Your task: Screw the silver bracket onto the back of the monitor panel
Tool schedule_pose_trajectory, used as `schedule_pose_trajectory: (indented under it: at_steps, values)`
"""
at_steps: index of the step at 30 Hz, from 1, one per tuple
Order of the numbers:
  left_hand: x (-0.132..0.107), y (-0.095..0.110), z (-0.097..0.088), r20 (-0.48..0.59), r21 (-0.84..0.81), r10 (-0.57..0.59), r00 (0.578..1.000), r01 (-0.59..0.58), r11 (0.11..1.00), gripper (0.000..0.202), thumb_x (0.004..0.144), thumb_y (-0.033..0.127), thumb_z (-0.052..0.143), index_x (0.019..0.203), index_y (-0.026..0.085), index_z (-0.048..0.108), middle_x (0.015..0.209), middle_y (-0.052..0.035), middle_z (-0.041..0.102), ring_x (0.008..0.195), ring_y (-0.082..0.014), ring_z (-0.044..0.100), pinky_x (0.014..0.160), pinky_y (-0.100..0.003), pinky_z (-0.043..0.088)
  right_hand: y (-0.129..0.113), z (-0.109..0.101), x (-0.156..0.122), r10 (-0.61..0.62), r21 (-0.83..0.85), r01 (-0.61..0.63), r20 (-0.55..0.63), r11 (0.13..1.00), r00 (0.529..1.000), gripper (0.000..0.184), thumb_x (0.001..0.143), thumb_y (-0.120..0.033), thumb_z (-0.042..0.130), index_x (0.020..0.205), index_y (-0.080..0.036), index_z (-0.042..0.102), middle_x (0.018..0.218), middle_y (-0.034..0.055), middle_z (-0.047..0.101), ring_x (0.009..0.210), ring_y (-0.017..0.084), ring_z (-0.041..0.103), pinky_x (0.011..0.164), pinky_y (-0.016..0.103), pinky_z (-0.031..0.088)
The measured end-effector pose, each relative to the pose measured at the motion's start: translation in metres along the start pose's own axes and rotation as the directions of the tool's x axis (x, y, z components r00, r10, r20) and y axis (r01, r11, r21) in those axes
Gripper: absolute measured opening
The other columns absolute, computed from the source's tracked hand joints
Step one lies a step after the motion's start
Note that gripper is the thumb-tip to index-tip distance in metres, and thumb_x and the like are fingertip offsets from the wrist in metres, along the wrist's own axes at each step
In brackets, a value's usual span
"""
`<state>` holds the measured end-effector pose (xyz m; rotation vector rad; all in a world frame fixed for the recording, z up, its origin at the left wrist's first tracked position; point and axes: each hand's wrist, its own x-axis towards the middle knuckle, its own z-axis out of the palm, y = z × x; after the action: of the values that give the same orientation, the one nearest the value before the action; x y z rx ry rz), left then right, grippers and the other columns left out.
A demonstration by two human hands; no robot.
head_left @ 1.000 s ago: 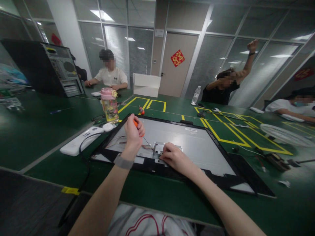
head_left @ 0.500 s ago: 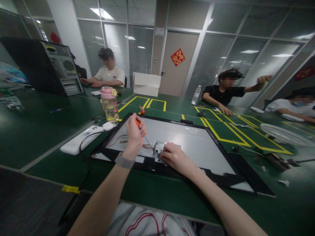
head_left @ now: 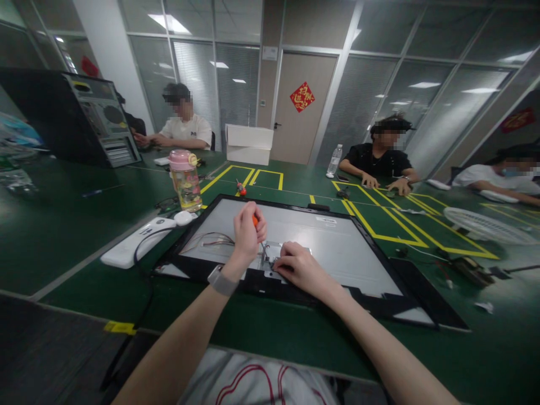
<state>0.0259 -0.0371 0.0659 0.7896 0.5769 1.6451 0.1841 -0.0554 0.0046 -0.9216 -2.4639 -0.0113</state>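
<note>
A monitor panel (head_left: pixel 358 250), grey with a black frame, lies flat on the green table in front of me. My left hand (head_left: pixel 244 236) is wrapped round the orange handle of a screwdriver (head_left: pixel 255 221). Its shaft slants down to a small metal bracket (head_left: pixel 275 248) near the panel's lower edge. My right hand (head_left: pixel 298 264) rests on the bracket's right side, fingers pinched together low by the screwdriver's tip; whatever they hold is hidden. Thin wires (head_left: pixel 217 237) run over the panel left of the bracket.
Left of the panel are a white power bank-like box (head_left: pixel 135 244) with a black cable and a pink-lidded bottle (head_left: pixel 185 183). A black computer case (head_left: pixel 93 118) stands far left. At right lie a racket-shaped white object (head_left: pixel 489 225) and a brown device (head_left: pixel 470 271). Other people sit across the table.
My left hand has moved right and slightly down with the screwdriver, which now stands steeper near my right hand. My right hand stays at the bracket. A person across has lowered a raised arm.
</note>
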Motion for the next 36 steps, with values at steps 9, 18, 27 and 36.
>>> schedule_pose_trajectory:
  at_steps: [9,18,27,36]
  values:
    - [-0.005,-0.011,0.002,0.092,0.05,0.007,0.996,-0.011,0.999,0.032,0.078,0.039,0.059,0.064,0.021,0.037,0.043,0.0114,0.031,0.031,-0.0027,0.021,0.035,-0.016,0.011,-0.007,-0.009,0.006,0.176,0.065,-0.18,0.062,0.982,0.982,0.019,0.076,-0.01,0.074,0.082,-0.019,0.058,0.083,0.0014,0.059,0.077,0.017,0.054,0.067,0.027,0.04]
    - [-0.006,-0.014,0.002,0.115,0.072,0.013,0.993,-0.021,0.997,0.032,0.079,0.041,0.059,0.066,0.021,0.038,0.044,0.0113,0.031,0.032,-0.0024,0.021,0.035,-0.016,0.011,-0.005,-0.008,0.006,0.194,0.123,-0.201,0.071,0.972,0.978,0.024,0.074,-0.008,0.074,0.077,-0.02,0.053,0.081,0.0,0.056,0.074,0.016,0.051,0.065,0.025,0.036]
    - [-0.005,-0.016,0.001,0.131,0.096,0.026,0.991,-0.039,0.995,0.032,0.081,0.042,0.056,0.066,0.021,0.037,0.043,0.0118,0.032,0.031,-0.0022,0.02,0.034,-0.015,0.012,-0.006,-0.008,0.006,0.22,0.12,-0.232,0.106,0.965,0.97,0.018,0.075,-0.011,0.075,0.077,-0.019,0.059,0.081,0.0005,0.056,0.076,0.017,0.053,0.067,0.026,0.038]
    - [-0.006,-0.018,0.003,0.122,0.101,0.013,0.992,-0.025,0.995,0.033,0.081,0.043,0.056,0.065,0.021,0.037,0.043,0.0119,0.031,0.031,-0.0021,0.02,0.034,-0.015,0.012,-0.001,-0.004,0.003,0.225,0.297,-0.244,0.098,0.923,0.97,0.015,0.078,-0.005,0.069,0.08,-0.019,0.07,0.086,0.0021,0.058,0.08,0.016,0.06,0.073,0.027,0.047]
